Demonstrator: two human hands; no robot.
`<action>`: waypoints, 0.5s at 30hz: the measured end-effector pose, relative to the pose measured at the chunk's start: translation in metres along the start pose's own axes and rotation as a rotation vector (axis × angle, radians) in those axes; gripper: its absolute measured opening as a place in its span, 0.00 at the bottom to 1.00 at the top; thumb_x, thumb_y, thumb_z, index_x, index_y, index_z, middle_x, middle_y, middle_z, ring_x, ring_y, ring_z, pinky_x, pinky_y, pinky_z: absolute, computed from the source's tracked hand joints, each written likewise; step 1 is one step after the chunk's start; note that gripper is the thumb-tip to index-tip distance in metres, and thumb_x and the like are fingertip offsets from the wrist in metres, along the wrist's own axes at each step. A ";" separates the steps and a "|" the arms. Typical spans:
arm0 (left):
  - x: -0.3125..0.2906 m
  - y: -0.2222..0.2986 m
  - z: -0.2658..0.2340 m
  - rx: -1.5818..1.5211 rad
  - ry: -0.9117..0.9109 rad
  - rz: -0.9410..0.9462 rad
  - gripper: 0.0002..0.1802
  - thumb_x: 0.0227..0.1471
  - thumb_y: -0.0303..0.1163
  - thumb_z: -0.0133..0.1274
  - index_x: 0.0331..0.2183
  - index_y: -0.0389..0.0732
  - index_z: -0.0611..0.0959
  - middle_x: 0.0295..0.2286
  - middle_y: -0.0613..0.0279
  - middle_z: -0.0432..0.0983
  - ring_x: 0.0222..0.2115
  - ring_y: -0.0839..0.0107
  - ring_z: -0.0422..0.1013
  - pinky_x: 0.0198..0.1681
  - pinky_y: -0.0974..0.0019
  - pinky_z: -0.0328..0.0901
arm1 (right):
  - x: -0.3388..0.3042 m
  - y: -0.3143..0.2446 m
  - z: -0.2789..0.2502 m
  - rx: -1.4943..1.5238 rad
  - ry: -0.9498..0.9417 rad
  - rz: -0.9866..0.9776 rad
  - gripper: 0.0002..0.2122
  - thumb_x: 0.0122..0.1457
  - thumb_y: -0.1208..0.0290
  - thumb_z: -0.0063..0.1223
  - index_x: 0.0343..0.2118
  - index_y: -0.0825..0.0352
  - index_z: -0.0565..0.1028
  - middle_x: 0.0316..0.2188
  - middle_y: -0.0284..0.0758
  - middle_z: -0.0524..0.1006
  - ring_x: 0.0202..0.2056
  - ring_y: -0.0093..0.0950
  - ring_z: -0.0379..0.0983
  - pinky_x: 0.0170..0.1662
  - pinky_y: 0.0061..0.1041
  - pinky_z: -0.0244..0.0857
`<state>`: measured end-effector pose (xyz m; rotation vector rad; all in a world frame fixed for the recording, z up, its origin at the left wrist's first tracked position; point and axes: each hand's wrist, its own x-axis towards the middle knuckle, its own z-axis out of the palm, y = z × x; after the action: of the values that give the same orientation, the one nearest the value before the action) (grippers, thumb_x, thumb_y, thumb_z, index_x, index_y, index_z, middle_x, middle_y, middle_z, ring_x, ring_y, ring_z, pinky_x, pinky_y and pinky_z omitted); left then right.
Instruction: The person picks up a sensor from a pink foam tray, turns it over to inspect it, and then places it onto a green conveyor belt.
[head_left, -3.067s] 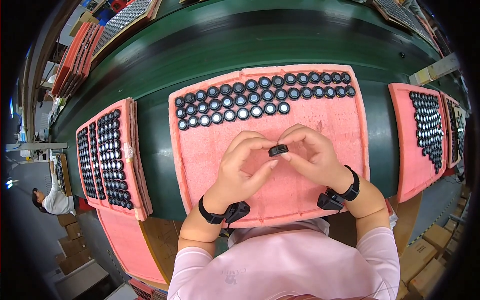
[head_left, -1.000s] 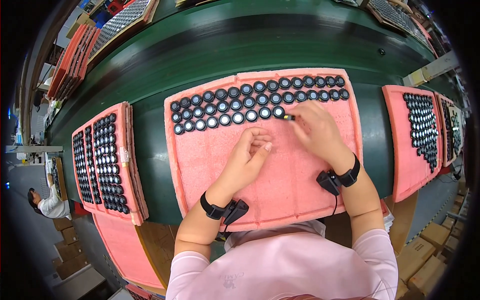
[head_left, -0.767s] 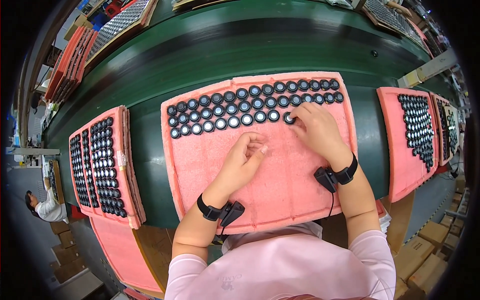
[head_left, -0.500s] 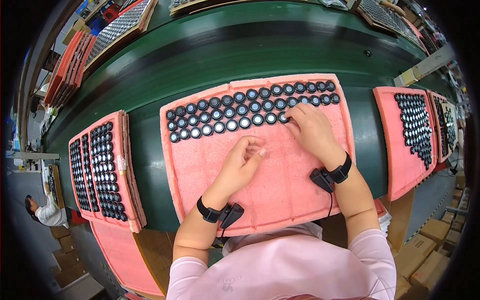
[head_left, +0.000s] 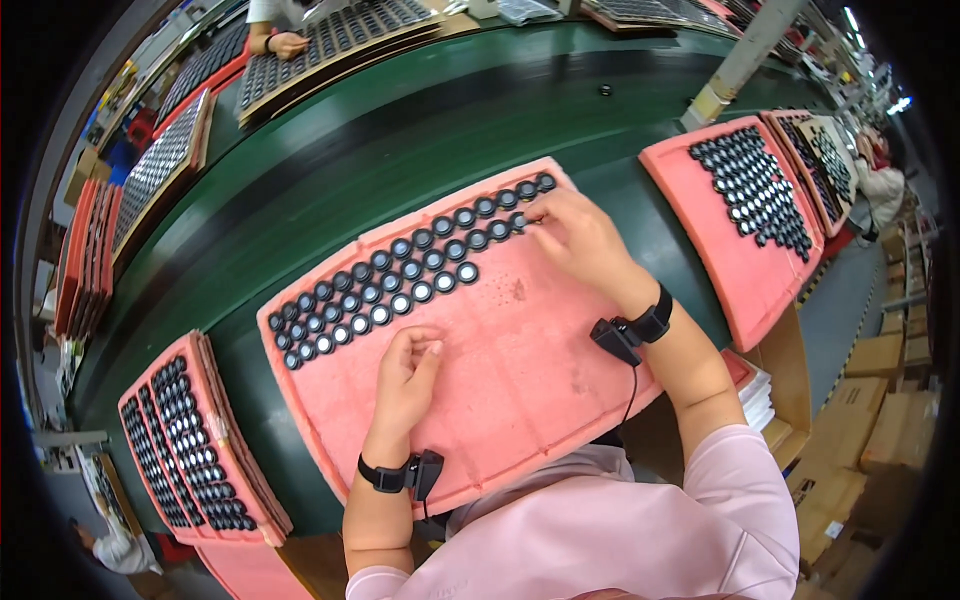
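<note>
A pink foam tray [head_left: 470,380] lies in front of me, with rows of round black pieces [head_left: 401,303] with pale centres along its far side. My right hand [head_left: 575,240] is over the far right of the tray, fingers bent and pinched at a round black piece [head_left: 519,222] in the second row. It hides the rest of that row's right end. My left hand [head_left: 405,380] hovers over the bare foam below the third row, fingers loosely curled to the thumb. No piece shows in it. Each wrist wears a black strap with a small box.
Pink trays of similar black pieces stand at the left [head_left: 190,440] and right [head_left: 740,200]. A green conveyor belt [head_left: 420,130] runs behind, carrying one loose black piece [head_left: 605,90]. Another person's hand [head_left: 288,45] is at a far tray. Cardboard boxes [head_left: 850,440] stand lower right.
The view has turned, shifting the tray left and tilting it. My right hand has left the third row's end piece and moved to the second row's right end. My left hand's fingers have drawn closer together.
</note>
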<state>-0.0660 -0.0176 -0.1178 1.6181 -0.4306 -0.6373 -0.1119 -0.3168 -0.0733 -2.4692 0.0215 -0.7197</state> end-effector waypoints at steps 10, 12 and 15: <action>0.003 0.005 0.007 0.002 0.062 0.000 0.07 0.57 0.23 0.51 0.40 0.35 0.77 0.31 0.68 0.73 0.29 0.84 0.66 0.33 0.80 0.63 | -0.025 0.213 -0.123 -0.500 0.245 0.407 0.12 0.54 0.71 0.54 0.41 0.69 0.77 0.41 0.48 0.76 0.43 0.44 0.74 0.47 0.37 0.68; 0.005 0.005 0.009 0.000 0.060 0.004 0.07 0.57 0.23 0.51 0.40 0.35 0.77 0.31 0.68 0.73 0.29 0.84 0.66 0.33 0.79 0.63 | -0.031 0.254 -0.151 -0.581 0.225 0.446 0.13 0.54 0.69 0.54 0.41 0.69 0.77 0.41 0.48 0.76 0.44 0.45 0.73 0.49 0.38 0.68; 0.003 0.001 0.008 0.003 0.084 -0.002 0.07 0.57 0.23 0.51 0.40 0.35 0.77 0.31 0.68 0.73 0.29 0.84 0.66 0.33 0.79 0.63 | -0.026 0.268 -0.153 -0.660 0.171 0.499 0.13 0.54 0.68 0.54 0.40 0.69 0.77 0.41 0.49 0.76 0.45 0.46 0.72 0.51 0.39 0.67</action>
<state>-0.0686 -0.0255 -0.1181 1.6417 -0.3684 -0.5679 -0.1743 -0.6170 -0.1188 -2.8019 1.0498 -0.7753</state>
